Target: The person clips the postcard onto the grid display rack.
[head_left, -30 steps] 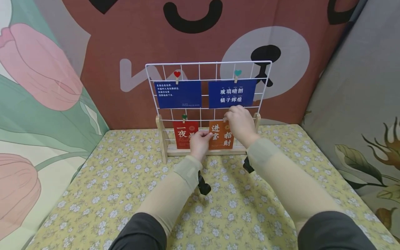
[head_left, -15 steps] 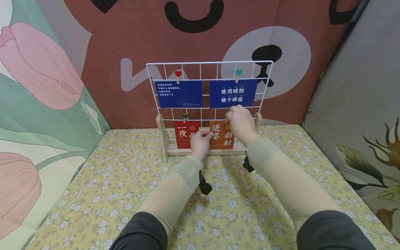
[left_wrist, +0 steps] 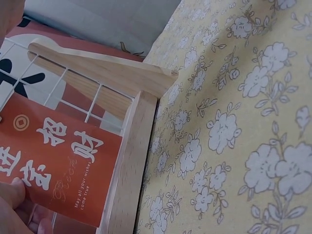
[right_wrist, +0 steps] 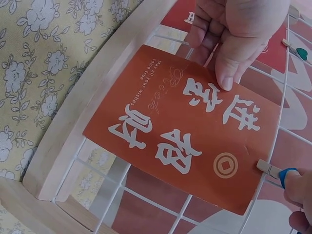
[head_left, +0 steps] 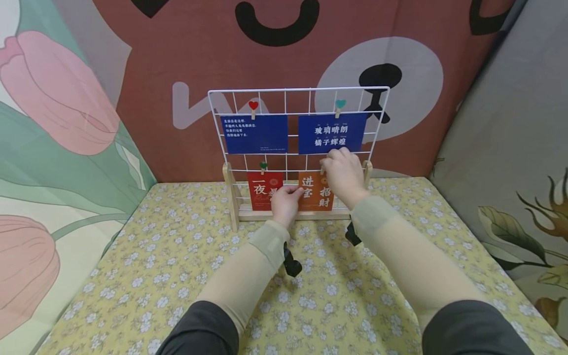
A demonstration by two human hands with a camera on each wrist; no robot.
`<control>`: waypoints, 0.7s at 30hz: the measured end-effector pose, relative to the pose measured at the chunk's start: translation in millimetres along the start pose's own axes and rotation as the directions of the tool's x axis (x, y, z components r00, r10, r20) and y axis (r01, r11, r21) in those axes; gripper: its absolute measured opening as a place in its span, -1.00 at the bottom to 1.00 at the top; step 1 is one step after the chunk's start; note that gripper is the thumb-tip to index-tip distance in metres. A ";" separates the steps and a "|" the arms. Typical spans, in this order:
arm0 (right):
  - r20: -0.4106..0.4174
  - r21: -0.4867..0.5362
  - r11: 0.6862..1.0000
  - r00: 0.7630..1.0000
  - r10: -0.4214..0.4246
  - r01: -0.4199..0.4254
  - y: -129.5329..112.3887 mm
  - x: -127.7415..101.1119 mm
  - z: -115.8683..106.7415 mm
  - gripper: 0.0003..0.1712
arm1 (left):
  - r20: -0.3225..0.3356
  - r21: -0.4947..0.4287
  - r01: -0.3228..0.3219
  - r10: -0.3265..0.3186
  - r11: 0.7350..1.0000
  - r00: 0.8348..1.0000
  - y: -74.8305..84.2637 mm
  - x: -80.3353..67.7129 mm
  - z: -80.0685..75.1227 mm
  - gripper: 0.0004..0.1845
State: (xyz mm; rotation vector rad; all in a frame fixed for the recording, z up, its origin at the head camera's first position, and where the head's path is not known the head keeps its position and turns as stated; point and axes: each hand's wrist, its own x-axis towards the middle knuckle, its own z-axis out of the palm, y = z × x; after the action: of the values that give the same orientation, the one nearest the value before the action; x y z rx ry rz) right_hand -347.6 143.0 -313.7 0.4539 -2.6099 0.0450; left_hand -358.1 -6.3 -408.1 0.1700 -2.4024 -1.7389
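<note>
An orange-red card [right_wrist: 161, 117] with white characters lies against the lower right of a white wire grid [head_left: 293, 89]. My left hand [head_left: 285, 203] pinches its left edge, thumb on the printed face and fingers curled behind. At the card's top edge is a small wooden clothespin [right_wrist: 269, 169] with a blue trim; its jaws overlap the card and a grid wire. My right hand [head_left: 345, 175] pinches the clothespin's blue end between thumb and finger. In the head view this hand covers the card's upper right corner and most of the clothespin.
A wooden stand [head_left: 255, 215] bears the grid on a flowered tablecloth [head_left: 177, 266]. A red card [head_left: 259, 197] hangs left under a green-heart clip [head_left: 263, 165]. Two blue cards, left [head_left: 257, 140] and right [head_left: 328, 122], hang above by heart clips. A printed cloth [head_left: 177, 59] stands behind.
</note>
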 end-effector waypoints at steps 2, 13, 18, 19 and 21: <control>-0.008 -0.017 1.000 1.000 0.003 -0.003 0.0 -0.6 0.9 -0.73 | 0.001 0.004 -0.003 0.003 1.000 1.000 0.5 -0.3 -0.6 -0.77; -0.088 -0.036 0.999 0.996 0.000 -0.003 -0.1 -3.7 6.5 -0.73 | 0.011 -0.009 -0.010 0.010 1.000 1.000 1.3 -3.2 -3.1 -0.75; -0.089 0.014 1.000 0.996 0.024 -0.023 -1.4 -6.5 8.6 -0.73 | 0.027 -0.018 -0.008 0.009 1.000 1.000 0.0 -4.3 -3.7 -0.73; -0.089 0.032 0.999 0.996 0.031 -0.028 -1.5 -7.4 9.4 -0.72 | 0.030 -0.019 -0.008 0.009 1.000 1.000 -0.5 -4.5 -3.7 -0.72; -0.093 0.074 0.996 0.994 0.050 -0.043 -2.0 -9.6 11.1 -0.71 | 0.038 -0.024 -0.008 0.009 1.000 0.999 -1.4 -5.2 -4.0 -0.70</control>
State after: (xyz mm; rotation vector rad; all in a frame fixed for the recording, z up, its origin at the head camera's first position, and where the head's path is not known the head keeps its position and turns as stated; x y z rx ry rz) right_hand -344.2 142.9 -328.1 0.4063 -2.5313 0.1720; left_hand -352.2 -9.4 -408.6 0.1251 -2.4040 -1.7817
